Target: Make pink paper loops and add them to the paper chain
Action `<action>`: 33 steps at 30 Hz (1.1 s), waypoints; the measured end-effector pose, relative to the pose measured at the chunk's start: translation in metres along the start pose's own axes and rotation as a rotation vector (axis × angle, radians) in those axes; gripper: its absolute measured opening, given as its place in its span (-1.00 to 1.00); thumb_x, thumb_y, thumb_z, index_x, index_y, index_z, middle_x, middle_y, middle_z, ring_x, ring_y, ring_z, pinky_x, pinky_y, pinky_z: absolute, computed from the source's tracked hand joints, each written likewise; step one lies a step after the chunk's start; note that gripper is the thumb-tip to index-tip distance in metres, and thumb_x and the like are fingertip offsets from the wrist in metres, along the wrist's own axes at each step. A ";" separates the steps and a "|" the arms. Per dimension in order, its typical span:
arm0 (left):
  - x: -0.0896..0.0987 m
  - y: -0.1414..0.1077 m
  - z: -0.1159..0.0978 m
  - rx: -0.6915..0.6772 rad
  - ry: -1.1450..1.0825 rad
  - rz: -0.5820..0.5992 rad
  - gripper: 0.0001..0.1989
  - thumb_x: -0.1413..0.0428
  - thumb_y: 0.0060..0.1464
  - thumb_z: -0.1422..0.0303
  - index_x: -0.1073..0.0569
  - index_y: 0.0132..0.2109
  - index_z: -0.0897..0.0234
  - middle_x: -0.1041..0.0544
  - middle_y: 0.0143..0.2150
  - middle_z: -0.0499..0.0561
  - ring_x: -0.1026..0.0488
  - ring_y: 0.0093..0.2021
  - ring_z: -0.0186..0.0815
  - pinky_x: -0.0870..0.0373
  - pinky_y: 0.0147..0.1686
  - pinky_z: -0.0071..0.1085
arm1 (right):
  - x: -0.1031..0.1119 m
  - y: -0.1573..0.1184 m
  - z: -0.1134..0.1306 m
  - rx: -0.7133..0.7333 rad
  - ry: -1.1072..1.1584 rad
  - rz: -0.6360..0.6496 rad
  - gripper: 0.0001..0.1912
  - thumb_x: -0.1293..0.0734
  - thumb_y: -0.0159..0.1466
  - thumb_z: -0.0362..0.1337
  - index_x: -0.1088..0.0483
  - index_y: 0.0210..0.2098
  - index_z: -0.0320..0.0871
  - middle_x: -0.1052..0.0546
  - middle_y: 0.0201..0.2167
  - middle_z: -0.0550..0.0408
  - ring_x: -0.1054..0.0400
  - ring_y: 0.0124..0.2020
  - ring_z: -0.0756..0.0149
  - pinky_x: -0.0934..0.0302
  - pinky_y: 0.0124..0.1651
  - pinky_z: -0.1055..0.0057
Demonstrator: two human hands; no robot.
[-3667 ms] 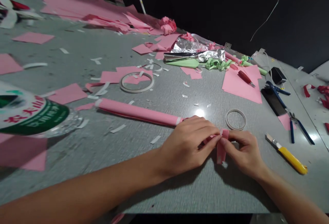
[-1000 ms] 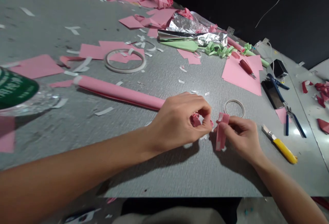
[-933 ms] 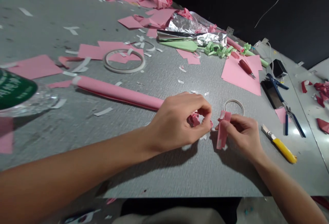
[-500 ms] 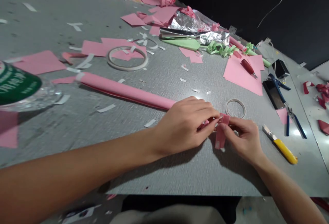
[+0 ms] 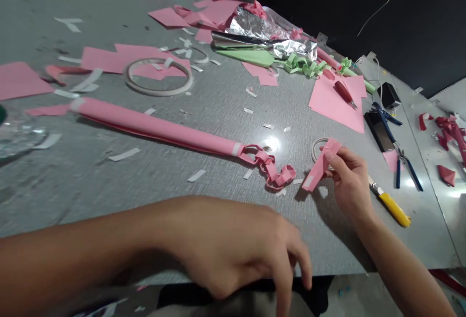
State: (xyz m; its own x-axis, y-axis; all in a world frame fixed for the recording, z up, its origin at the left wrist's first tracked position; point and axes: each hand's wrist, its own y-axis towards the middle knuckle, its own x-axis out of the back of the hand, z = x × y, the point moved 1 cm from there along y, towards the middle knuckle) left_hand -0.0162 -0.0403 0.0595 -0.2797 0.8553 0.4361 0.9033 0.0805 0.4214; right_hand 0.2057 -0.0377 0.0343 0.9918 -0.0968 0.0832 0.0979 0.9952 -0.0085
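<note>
My right hand [image 5: 348, 176] pinches a pink paper strip [image 5: 320, 165] above the table, with a pale patch near its lower end. Behind the strip lies a small tape roll [image 5: 317, 148], partly covered. My left hand [image 5: 251, 251] hangs over the table's front edge, fingers apart and pointing down, nothing visible in them. A long pink paper tube [image 5: 160, 127] rests on the table beyond my left arm. From its right end runs a pink paper chain [image 5: 271, 167] of folded links, lying loose between the tube and the strip.
Right of my right hand lie a yellow-handled cutter [image 5: 395, 208], pliers [image 5: 407, 169] and a black phone [image 5: 379, 130]. A large tape roll [image 5: 158, 91], a clear bottle [image 5: 22, 132], pink sheets [image 5: 337, 101], crumpled foil [image 5: 251, 23] and a green paper chain [image 5: 304, 67] are spread farther back.
My left hand has let go near the strip and moved toward me, over the table's edge. The chain is now uncovered. My right hand has lifted and tilted the strip slightly.
</note>
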 end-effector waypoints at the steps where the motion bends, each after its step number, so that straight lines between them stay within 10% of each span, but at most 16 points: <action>1: -0.001 0.000 0.002 0.017 -0.050 -0.004 -0.54 -0.20 0.00 0.82 -0.64 -0.23 0.09 -0.75 -0.07 -0.12 -0.71 -0.18 -0.32 -0.61 -0.15 -0.53 | 0.000 0.000 0.000 -0.008 0.029 0.000 -0.88 -0.49 0.32 -0.17 -0.66 -0.26 -0.08 -0.59 -0.36 0.10 -0.44 -0.37 0.34 -0.39 -0.39 0.46; 8: 0.010 0.001 0.022 0.530 -0.178 -0.421 -0.87 -0.28 0.19 0.40 -0.53 -0.34 0.25 -0.56 -0.43 -0.11 -0.47 -0.43 -0.38 -0.36 -0.42 -0.50 | -0.005 -0.002 0.006 -0.075 0.224 -0.025 -0.87 -0.57 0.21 -0.20 -0.64 -0.29 -0.07 -0.55 -0.34 0.15 -0.42 -0.41 0.40 -0.43 -0.44 0.52; 14: 0.011 0.002 0.020 0.593 0.132 -0.774 -0.86 -0.25 0.23 0.30 -0.53 -0.28 0.27 -0.50 -0.45 -0.11 -0.36 -0.48 -0.40 -0.25 -0.47 -0.48 | -0.006 -0.002 0.011 -0.065 0.278 -0.052 -0.84 -0.59 0.15 -0.20 -0.58 -0.36 -0.07 -0.48 -0.37 0.18 -0.40 -0.42 0.39 -0.49 -0.42 0.48; 26: 0.016 0.000 0.021 0.604 0.296 -0.731 -0.79 -0.18 0.32 0.34 -0.62 -0.30 0.27 -0.58 -0.43 -0.09 -0.40 -0.46 -0.39 -0.24 -0.43 -0.45 | 0.000 0.000 0.002 -0.006 0.149 0.018 -0.85 -0.51 0.25 -0.18 -0.50 -0.29 -0.05 -0.53 -0.32 0.14 -0.49 -0.35 0.31 -0.52 -0.32 0.39; 33: 0.015 -0.002 0.028 0.546 0.538 -0.565 -0.86 -0.21 0.23 0.45 -0.60 -0.32 0.28 -0.59 -0.42 -0.06 -0.46 -0.37 -0.32 -0.29 -0.26 -0.37 | 0.012 -0.003 0.028 0.590 -0.479 -0.043 -0.84 -0.43 0.37 -0.29 -0.59 -0.07 0.00 -0.66 -0.08 0.01 -0.55 0.05 0.05 -0.31 0.27 -0.03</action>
State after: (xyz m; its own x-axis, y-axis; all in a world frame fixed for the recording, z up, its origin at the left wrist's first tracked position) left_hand -0.0134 -0.0135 0.0431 -0.7106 0.2771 0.6467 0.5778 0.7543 0.3117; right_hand 0.2149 -0.0416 0.0631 0.8312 -0.2517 0.4957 -0.0578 0.8477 0.5274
